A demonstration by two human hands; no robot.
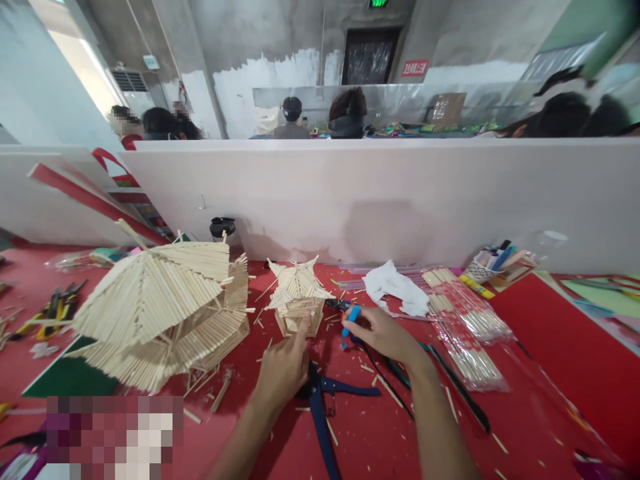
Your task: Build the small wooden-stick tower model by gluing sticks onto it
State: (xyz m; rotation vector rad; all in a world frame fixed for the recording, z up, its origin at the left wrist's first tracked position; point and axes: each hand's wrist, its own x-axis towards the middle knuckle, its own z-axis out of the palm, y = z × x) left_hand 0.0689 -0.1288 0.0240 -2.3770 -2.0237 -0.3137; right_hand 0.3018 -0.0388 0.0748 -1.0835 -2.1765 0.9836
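Observation:
A small stick-built pavilion (299,287) with a pointed star-like roof stands in the middle of the red table. My left hand (285,363) reaches up to it, index finger stretched out against its front side and the other fingers curled. In my closed right hand (383,330) is a blue-and-orange hand tool (351,320); its dark tip points left, close to the pavilion's right roof corner. The fingers partly hide it, so its exact kind is unclear. Dark blue-handled cutters (320,413) lie just below my left hand.
A larger stick-built pavilion (155,293) stands at left, near yellow-black pliers (55,310). Packs of sticks (465,327), a white cloth (395,290) and a pen basket (483,263) are at right. A white board (380,173) borders the back; stick offcuts litter the table.

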